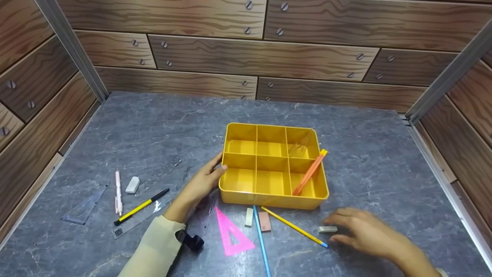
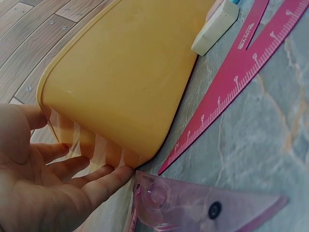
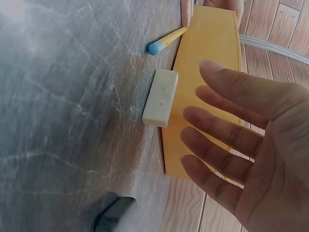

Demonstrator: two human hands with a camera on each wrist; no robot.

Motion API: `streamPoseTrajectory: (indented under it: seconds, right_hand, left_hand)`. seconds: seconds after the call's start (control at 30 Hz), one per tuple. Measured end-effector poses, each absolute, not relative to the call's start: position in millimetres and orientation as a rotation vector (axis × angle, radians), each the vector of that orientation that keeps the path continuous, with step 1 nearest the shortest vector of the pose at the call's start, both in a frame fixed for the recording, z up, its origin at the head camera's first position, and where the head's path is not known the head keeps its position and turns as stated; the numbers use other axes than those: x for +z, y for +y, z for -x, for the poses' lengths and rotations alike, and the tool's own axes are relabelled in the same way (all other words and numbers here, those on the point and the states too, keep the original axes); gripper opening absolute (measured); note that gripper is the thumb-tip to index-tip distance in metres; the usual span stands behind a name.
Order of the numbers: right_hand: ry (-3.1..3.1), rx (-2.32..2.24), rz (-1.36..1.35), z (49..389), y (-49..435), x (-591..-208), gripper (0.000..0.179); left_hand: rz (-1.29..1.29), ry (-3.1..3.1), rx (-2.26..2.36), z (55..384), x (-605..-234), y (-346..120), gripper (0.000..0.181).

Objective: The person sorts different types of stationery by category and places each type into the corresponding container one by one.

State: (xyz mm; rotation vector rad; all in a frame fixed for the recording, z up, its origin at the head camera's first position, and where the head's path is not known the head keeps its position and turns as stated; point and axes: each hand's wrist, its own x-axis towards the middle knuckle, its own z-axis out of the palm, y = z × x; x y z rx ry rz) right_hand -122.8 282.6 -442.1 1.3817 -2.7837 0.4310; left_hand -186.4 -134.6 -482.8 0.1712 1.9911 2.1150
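A yellow divided organizer box (image 1: pixel 273 201) stands mid-table. My left hand (image 1: pixel 201 182) rests against its left wall, thumb at the rim; in the left wrist view the hand's fingers (image 2: pixel 111 183) lie spread and fairly straight along that wall. Orange sticks with yellow ends (image 1: pixel 310 173) lean in the front right compartment, and something transparent (image 1: pixel 300 148) is in the back right one. My right hand (image 1: pixel 365 232) hovers beside a small white eraser (image 1: pixel 327 229), its fingers relaxed and apart. The right wrist view shows this eraser (image 3: pixel 161 98) on the table, nothing in the hand.
In front of the box lie a pink set square (image 1: pixel 225 234), a white eraser (image 1: pixel 249 217), a pink eraser (image 1: pixel 264 222), a blue pencil (image 1: pixel 262 242) and a yellow pencil (image 1: pixel 294 226). Further left are a pen (image 1: pixel 118 192), a yellow-black marker (image 1: pixel 140 207), another eraser (image 1: pixel 133 185) and clear rulers.
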Motion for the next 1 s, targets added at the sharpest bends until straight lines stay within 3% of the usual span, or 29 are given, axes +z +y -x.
streamPoseTrajectory:
  seconds: [1.0]
  right_hand:
    - [-2.808, 0.380, -1.354, 125.7, 270.5, -458.6, 0.026]
  left_hand:
    - [-0.177, 2.002, 2.122, 185.6, -482.0, -133.6, 0.061]
